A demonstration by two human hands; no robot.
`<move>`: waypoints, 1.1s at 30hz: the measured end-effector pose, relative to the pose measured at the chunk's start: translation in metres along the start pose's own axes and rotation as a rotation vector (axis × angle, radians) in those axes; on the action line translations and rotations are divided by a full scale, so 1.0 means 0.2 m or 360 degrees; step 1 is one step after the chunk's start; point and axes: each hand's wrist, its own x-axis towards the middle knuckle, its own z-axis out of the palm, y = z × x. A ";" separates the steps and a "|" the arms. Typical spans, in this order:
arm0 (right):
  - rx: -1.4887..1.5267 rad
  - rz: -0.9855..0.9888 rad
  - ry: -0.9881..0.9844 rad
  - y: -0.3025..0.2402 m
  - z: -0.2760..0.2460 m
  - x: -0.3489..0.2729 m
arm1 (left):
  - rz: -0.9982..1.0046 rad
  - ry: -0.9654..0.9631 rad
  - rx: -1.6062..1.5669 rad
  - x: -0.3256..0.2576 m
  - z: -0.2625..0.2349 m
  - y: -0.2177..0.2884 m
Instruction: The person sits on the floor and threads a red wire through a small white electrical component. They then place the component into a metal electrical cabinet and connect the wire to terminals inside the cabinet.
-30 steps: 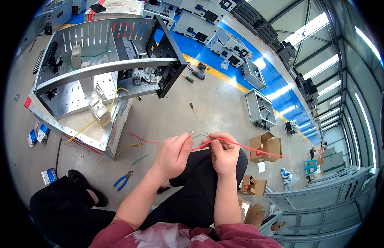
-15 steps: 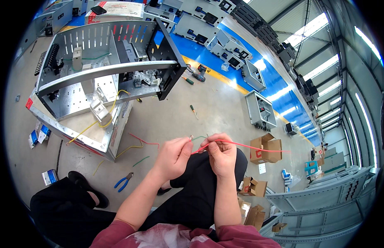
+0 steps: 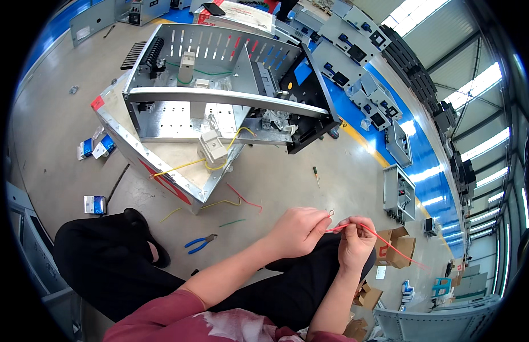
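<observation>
A thin red wire (image 3: 394, 248) runs between my two hands over my right knee, its long tail curving down to the right. My left hand (image 3: 300, 232) pinches it near one end, where a small bare loop (image 3: 331, 213) sticks up past the fingertips. Close beside, my right hand (image 3: 355, 242) grips the same wire between thumb and fingers. Blue-handled pliers (image 3: 201, 243) lie on the floor left of my left forearm. Near them are a short green wire (image 3: 232, 222), a loose red wire (image 3: 247, 200) and a yellow wire (image 3: 219, 203).
An open metal enclosure (image 3: 219, 98) rests on a crate (image 3: 167, 171) ahead. On the crate's near side, a yellow wire passes through a beige block (image 3: 212, 147). A screwdriver (image 3: 315, 173) lies beyond my hands. Cardboard boxes (image 3: 398, 248) stand at right; small blue-white boxes (image 3: 95, 204) at left.
The view has turned left, so the enclosure and floor items appear farther right. Both hands keep hold of the red wire, still close together.
</observation>
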 end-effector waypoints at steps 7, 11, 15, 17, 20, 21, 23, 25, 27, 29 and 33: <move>0.0073 0.0046 0.0155 -0.05 -0.01 0.05 | -0.0152 0.0251 -0.0070 0.00 -0.02 -0.06; 0.0165 -0.0099 0.0383 -0.03 -0.08 0.09 | -0.0185 0.0323 -0.0109 0.02 -0.11 -0.08; 0.0191 -0.0110 0.0358 -0.03 -0.06 0.10 | -0.0373 -0.0019 -0.0207 0.03 -0.19 -0.09; 0.0254 -0.0097 0.0300 -0.03 -0.05 0.10 | -0.0382 -0.0165 -0.0191 0.04 -0.19 -0.11; 0.0190 -0.0125 0.0319 -0.05 -0.04 0.09 | -0.0525 -0.0365 -0.0350 0.04 -0.19 -0.14; 0.0149 -0.0118 0.0312 -0.06 -0.05 0.09 | -0.0536 -0.0276 -0.0323 0.05 -0.17 -0.14; 0.0072 -0.0097 0.0295 -0.05 -0.05 0.08 | -0.0561 -0.0094 -0.0265 0.06 -0.17 -0.11; -0.0062 -0.0002 0.0267 -0.06 -0.04 0.06 | -0.0218 -0.0005 0.0211 0.07 -0.16 -0.08; -0.0151 0.0072 0.0220 -0.06 -0.01 0.04 | 0.0081 -0.0008 0.0589 0.07 -0.14 -0.02; -0.0212 0.0179 0.0166 -0.08 -0.01 0.01 | 0.0336 -0.0114 0.0870 0.07 -0.10 0.10; -0.0222 0.0311 0.0177 -0.10 0.01 0.00 | -0.0640 -0.0487 0.0464 0.00 0.01 0.15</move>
